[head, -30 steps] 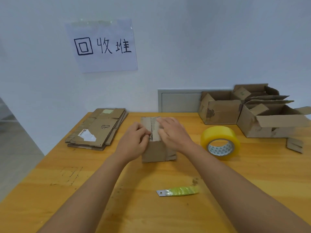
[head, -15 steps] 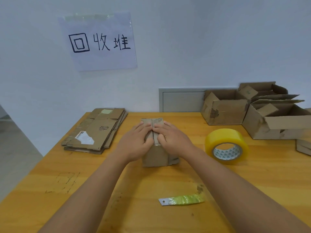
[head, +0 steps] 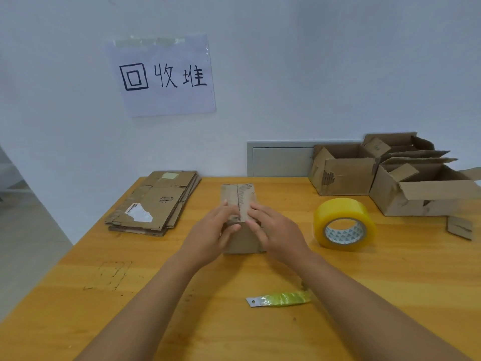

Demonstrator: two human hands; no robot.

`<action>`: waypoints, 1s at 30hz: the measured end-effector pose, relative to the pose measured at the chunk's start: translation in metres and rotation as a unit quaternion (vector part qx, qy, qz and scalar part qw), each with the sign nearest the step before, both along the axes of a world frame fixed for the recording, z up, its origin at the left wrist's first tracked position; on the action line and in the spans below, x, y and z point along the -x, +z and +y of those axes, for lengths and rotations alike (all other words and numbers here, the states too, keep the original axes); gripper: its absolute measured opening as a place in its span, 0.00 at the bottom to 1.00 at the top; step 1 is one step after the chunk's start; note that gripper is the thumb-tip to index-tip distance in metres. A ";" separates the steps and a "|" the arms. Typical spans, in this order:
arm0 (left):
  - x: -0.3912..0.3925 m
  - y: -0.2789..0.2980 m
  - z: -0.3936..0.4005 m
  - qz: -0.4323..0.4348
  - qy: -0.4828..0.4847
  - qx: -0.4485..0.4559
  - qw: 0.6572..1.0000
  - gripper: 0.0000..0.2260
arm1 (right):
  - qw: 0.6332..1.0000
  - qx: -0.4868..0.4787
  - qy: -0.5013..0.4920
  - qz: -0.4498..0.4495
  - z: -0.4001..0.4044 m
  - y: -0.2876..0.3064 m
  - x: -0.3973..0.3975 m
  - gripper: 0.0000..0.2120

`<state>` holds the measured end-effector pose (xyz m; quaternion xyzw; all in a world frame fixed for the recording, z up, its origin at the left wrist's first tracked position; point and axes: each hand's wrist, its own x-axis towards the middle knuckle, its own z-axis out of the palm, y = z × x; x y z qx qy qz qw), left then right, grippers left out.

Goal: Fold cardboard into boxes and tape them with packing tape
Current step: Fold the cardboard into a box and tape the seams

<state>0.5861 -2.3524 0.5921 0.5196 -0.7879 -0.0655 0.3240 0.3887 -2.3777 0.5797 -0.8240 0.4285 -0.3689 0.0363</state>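
Small box (head: 240, 238) sits mid-frame on the table (head: 390, 282), top flaps folded shut with the seam running away from the camera. Left hand (head: 210, 238) grips the box's left side, thumb curled onto the near edge. Right hand (head: 277, 234) lies over the right flap, fingers fairly straight, pressing it down by the seam. Tape roll (head: 343, 224) stands to the right, apart from the box. Flat cardboard stack (head: 156, 201) is at left, open boxes (head: 395, 173) upper right. Green-wrapped cutter (head: 279, 299) lies lower centre, between the forearms.
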 end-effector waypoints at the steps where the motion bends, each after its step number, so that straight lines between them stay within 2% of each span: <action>1: 0.000 0.000 0.001 0.008 0.000 -0.006 1.000 0.07 | 1.000 0.001 -0.003 0.002 0.002 0.000 0.000 0.19; 4: 0.011 0.003 0.004 0.021 0.037 0.003 0.999 0.02 | 1.000 0.012 -0.008 0.018 0.003 0.006 -0.004 0.19; 8: 0.022 0.007 0.012 -0.032 0.082 0.043 0.995 0.07 | 0.988 -0.084 -0.010 0.129 0.006 0.025 0.010 0.23; 11: 0.026 0.012 0.021 -0.065 0.122 0.053 0.989 0.11 | 0.994 -0.024 -0.018 0.101 0.011 0.046 0.054 0.24; 13: 0.037 0.014 0.025 -0.082 0.094 0.114 0.986 0.12 | 0.991 0.015 -0.078 0.103 0.007 0.056 0.093 0.21; 15: 0.060 0.012 0.027 -0.068 0.035 0.163 0.984 0.12 | 0.976 -0.030 -0.147 0.159 -0.003 0.064 0.126 0.23; 16: 0.076 0.011 0.028 -0.064 0.008 0.152 0.986 0.12 | 0.965 -0.069 -0.168 0.188 -0.008 0.068 0.137 0.25; 18: 0.111 0.005 0.022 -0.056 -0.020 0.058 0.997 0.11 | 0.948 -0.140 -0.181 0.220 -0.017 0.070 0.146 0.31; 20: 0.141 -0.005 0.007 -0.070 -0.002 -0.060 0.996 0.13 | 0.935 -0.207 -0.176 0.228 -0.023 0.070 0.146 0.34; 22: 0.158 -0.013 -0.009 -0.098 0.030 -0.123 0.987 0.15 | 0.932 -0.248 -0.170 0.201 -0.027 0.066 0.145 0.35; 26: 0.165 -0.019 -0.034 -0.156 0.066 -0.185 0.968 0.17 | 0.944 -0.254 -0.177 0.116 -0.031 0.057 0.156 0.31; 30: 0.161 -0.023 -0.045 -0.144 0.076 -0.233 0.959 0.09 | 0.947 -0.254 -0.191 0.054 -0.030 0.047 0.170 0.21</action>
